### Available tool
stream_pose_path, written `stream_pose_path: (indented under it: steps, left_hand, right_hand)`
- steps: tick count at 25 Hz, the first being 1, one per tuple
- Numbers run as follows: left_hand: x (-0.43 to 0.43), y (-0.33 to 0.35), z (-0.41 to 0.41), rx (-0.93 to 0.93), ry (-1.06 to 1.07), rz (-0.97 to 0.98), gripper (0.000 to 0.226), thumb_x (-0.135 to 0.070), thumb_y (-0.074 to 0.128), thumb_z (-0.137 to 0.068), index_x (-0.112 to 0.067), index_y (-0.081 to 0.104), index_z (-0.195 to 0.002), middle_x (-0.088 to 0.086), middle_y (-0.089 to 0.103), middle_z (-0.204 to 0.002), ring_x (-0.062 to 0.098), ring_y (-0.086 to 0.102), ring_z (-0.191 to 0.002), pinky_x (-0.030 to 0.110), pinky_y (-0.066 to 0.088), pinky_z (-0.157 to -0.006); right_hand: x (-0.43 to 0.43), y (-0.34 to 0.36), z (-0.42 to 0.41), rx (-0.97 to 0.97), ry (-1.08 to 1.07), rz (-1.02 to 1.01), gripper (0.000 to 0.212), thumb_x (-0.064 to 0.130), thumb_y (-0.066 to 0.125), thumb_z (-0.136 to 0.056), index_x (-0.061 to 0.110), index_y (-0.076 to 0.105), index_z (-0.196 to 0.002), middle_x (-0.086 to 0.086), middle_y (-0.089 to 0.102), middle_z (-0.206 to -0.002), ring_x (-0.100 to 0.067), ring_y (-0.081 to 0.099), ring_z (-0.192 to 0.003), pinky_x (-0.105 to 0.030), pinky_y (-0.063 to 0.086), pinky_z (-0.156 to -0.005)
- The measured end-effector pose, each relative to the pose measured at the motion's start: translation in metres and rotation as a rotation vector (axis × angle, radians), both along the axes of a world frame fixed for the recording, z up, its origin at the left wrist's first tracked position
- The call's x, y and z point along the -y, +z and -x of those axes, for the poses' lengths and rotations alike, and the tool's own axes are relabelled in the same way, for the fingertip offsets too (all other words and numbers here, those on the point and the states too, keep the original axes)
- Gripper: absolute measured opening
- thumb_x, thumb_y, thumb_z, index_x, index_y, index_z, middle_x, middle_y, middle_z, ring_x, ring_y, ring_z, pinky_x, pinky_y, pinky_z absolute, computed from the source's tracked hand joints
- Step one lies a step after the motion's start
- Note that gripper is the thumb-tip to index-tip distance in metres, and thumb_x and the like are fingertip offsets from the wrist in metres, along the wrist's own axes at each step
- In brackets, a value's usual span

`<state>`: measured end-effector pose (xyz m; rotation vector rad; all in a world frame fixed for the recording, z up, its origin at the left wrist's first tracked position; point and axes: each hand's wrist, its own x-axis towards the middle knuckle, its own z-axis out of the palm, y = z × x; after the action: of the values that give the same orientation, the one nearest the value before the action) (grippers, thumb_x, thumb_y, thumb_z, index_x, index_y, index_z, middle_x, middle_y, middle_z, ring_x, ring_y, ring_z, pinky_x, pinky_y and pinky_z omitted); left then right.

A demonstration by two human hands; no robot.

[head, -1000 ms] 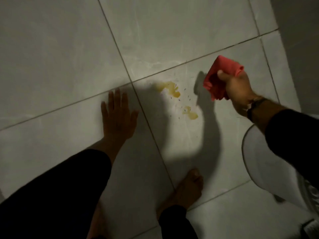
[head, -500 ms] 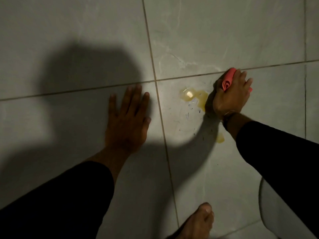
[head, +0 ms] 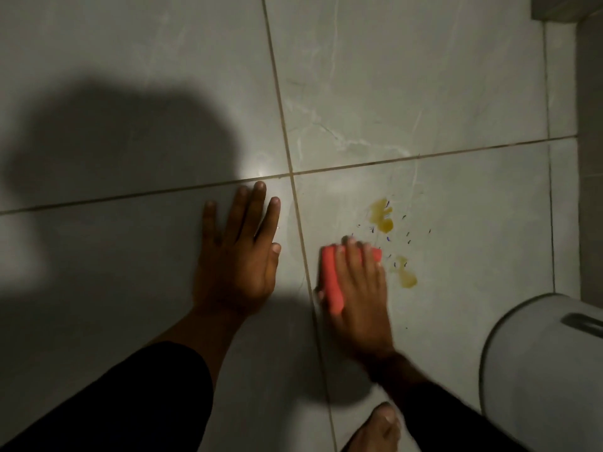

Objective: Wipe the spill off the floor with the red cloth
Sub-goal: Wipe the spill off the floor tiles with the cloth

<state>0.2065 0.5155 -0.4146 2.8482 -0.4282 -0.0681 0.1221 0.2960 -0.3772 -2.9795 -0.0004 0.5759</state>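
1. We see the right hand [head: 357, 298] pressed palm-down on the red cloth [head: 332, 282], fingers spread flat over it and not curled around it; the cloth is pinned against the floor rather than pinched.
2. The red cloth shows as a folded strip along the hand's left edge, with a small corner peeking out past the fingertips on the right; the rest is hidden under the palm.
3. The cloth lies on the tile just right of a grout line, and just left of and below the spill [head: 383, 216]. We cannot tell whether its right corner touches the nearest wet patch.
4. The spill is two yellowish puddles, one above the fingertips and one [head: 406, 277] to the right of the hand, with small dark specks scattered between and around them.
5. The left hand [head: 241, 256] rests flat and open on the neighbouring tile, fingers extended and holding nothing, just across the grout line from the right hand.
6. Both forearms wear dark sleeves [head: 130, 402] that run to the bottom edge of the view.
7. A bare foot [head: 380, 429] stands on the floor near the lower edge, below the right wrist.
8. The tiled floor [head: 408, 76] is pale grey with faint veining, and a broad shadow covers its left part.
9. A white rounded bin [head: 538, 370] with a grey handle slot sits at the lower right, apart from the spill.
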Motion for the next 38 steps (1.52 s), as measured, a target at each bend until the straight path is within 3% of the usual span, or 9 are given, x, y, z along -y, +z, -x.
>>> stream_pose_path:
  steps: [6,10,15,18,22,26,30,33,38]
  left_hand:
    - [0.001,-0.005,-0.001,0.021,0.0,-0.007,0.07,-0.039,0.039,-0.104,-0.016,0.025,-0.169,0.011,0.014,-0.18,0.033,0.011,-0.167,0.068,0.008,-0.129]
    - [-0.001,-0.001,0.0,0.019,0.001,0.016,0.073,-0.033,0.046,-0.101,-0.013,0.027,-0.168,0.014,0.019,-0.179,0.035,0.015,-0.166,0.07,0.013,-0.128]
    - [0.0,0.001,0.001,0.003,-0.009,-0.018,0.07,-0.034,0.044,-0.105,-0.011,0.026,-0.168,0.016,0.017,-0.179,0.037,0.014,-0.166,0.072,0.013,-0.127]
    - [0.0,-0.001,0.0,0.01,-0.005,-0.052,0.068,-0.034,0.044,-0.106,-0.012,0.026,-0.168,0.016,0.019,-0.178,0.037,0.015,-0.166,0.071,0.012,-0.128]
    - [0.0,0.002,0.0,-0.028,-0.001,-0.031,0.071,-0.034,0.044,-0.103,-0.013,0.027,-0.168,0.015,0.02,-0.178,0.036,0.015,-0.166,0.071,0.011,-0.128]
    - [-0.001,0.003,-0.001,-0.039,-0.022,-0.062,0.072,-0.035,0.041,-0.102,-0.013,0.022,-0.169,0.016,0.016,-0.179,0.037,0.012,-0.166,0.073,0.01,-0.128]
    - [0.0,0.003,-0.001,-0.066,-0.024,-0.052,0.073,-0.036,0.038,-0.102,-0.014,0.02,-0.17,0.015,0.013,-0.18,0.037,0.01,-0.167,0.072,0.007,-0.128]
    - [0.001,0.004,-0.003,-0.076,-0.024,-0.057,0.073,-0.037,0.037,-0.102,-0.014,0.021,-0.17,0.014,0.013,-0.18,0.036,0.009,-0.167,0.072,0.007,-0.128]
    - [0.0,0.005,-0.001,-0.065,-0.026,-0.057,0.073,-0.037,0.037,-0.102,-0.014,0.022,-0.17,0.016,0.016,-0.179,0.037,0.011,-0.167,0.073,0.009,-0.127]
  right_hand:
    - [-0.037,-0.012,-0.216,0.277,-0.155,-0.059,0.081,0.062,0.031,-0.106,0.016,0.019,-0.172,-0.014,0.017,-0.182,-0.039,0.01,-0.169,-0.064,0.011,-0.137]
    - [-0.06,-0.017,-0.064,0.163,0.176,-0.025,0.075,0.053,0.037,-0.11,0.02,0.014,-0.174,-0.01,0.004,-0.184,-0.032,0.0,-0.171,-0.059,0.009,-0.138]
    - [0.022,0.01,0.052,-0.039,-0.012,0.046,0.081,0.059,0.033,-0.107,0.024,0.001,-0.172,-0.002,-0.021,-0.181,-0.023,-0.022,-0.168,-0.069,0.026,-0.131]
    - [-0.005,-0.002,-0.042,0.183,-0.294,-0.038,0.079,0.057,0.031,-0.106,0.019,0.015,-0.173,-0.008,0.004,-0.183,-0.031,-0.004,-0.17,-0.062,0.009,-0.137]
    - [-0.085,-0.008,0.034,0.12,0.018,-0.077,0.064,0.047,0.04,-0.109,0.024,0.032,-0.169,-0.011,0.026,-0.179,-0.035,0.017,-0.169,-0.053,0.001,-0.139]
    - [-0.016,0.014,0.127,0.087,-0.145,0.118,0.053,0.032,0.055,-0.097,0.013,0.059,-0.147,-0.03,0.055,-0.148,-0.06,0.059,-0.134,-0.06,0.038,-0.12]
    - [0.085,0.004,-0.004,0.199,-0.743,0.071,0.077,0.047,0.032,-0.104,0.007,0.026,-0.17,-0.022,0.019,-0.18,-0.045,0.013,-0.167,-0.066,0.014,-0.134]
    - [0.077,-0.012,-0.073,0.303,-0.583,0.065,0.076,0.053,0.035,-0.105,0.018,0.025,-0.171,-0.011,0.02,-0.181,-0.037,0.013,-0.169,-0.058,0.011,-0.137]
    - [0.045,0.004,0.067,0.116,-0.398,0.04,0.072,0.053,0.03,-0.108,0.022,0.015,-0.172,-0.008,0.002,-0.182,-0.038,0.002,-0.17,-0.061,0.007,-0.137]
